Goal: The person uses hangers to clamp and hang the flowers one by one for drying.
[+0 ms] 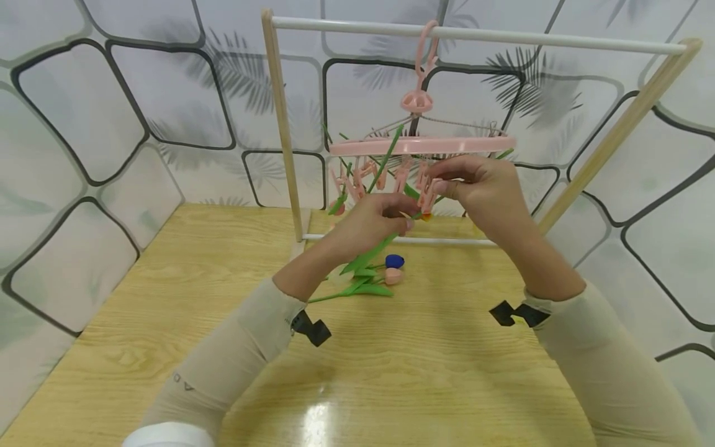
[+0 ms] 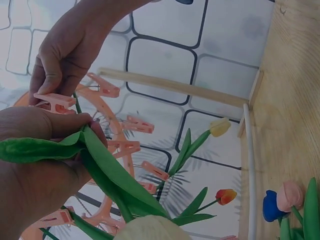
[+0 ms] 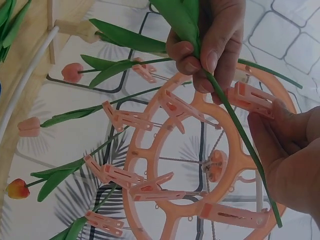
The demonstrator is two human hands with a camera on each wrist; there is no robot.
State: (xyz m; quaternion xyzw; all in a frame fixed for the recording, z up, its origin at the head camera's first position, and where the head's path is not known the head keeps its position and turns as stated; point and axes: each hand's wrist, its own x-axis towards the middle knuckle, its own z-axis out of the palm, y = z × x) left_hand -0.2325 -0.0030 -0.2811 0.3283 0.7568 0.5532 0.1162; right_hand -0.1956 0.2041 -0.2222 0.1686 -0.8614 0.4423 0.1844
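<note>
My left hand (image 1: 365, 226) pinches an artificial tulip by its green stem (image 3: 240, 137), just below the leaves (image 2: 115, 170); its whitish bloom (image 2: 150, 229) hangs down in the left wrist view. With thumb and fingers, my right hand (image 1: 488, 192) grips a pink clothespin (image 3: 252, 100) of the round hanger. The stem passes close beside that clothespin, and both hands are near each other under the pink ring (image 1: 421, 146). Other clothespins around the ring hold tulips upside down, among them a red-yellow one (image 3: 18, 188), a pink one (image 3: 29, 127) and a yellow one (image 2: 220, 127).
The hanger's hook (image 1: 427, 49) hangs from the white top bar (image 1: 346, 26) of a wooden-sided rack. On the wooden table (image 1: 413, 347) lie a blue tulip (image 1: 394, 261) and a pink tulip (image 1: 393, 276) with green leaves. A patterned wall (image 1: 184, 93) stands behind.
</note>
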